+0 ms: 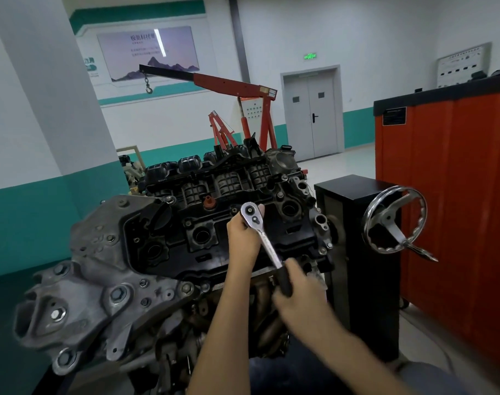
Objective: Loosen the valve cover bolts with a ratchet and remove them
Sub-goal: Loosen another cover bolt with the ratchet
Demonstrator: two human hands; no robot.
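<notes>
A black valve cover (pixel 214 238) tops the engine on the stand in front of me, with small bolts around its edge, such as one bolt (pixel 188 223) left of centre. A chrome ratchet (pixel 264 238) with a black grip stands on the cover near its middle. My left hand (pixel 243 238) grips the ratchet's head from below and behind, fingers curled round it. My right hand (pixel 297 292) grips the black handle end, slightly blurred. The socket and the bolt beneath the head are hidden by my left hand.
A grey timing cover (pixel 100 280) forms the engine's left end. A chrome handwheel (pixel 394 220) sticks out of the black stand column (pixel 362 266) on the right. Beyond it stands an orange cabinet (pixel 457 195). A red engine crane (pixel 243 109) stands behind.
</notes>
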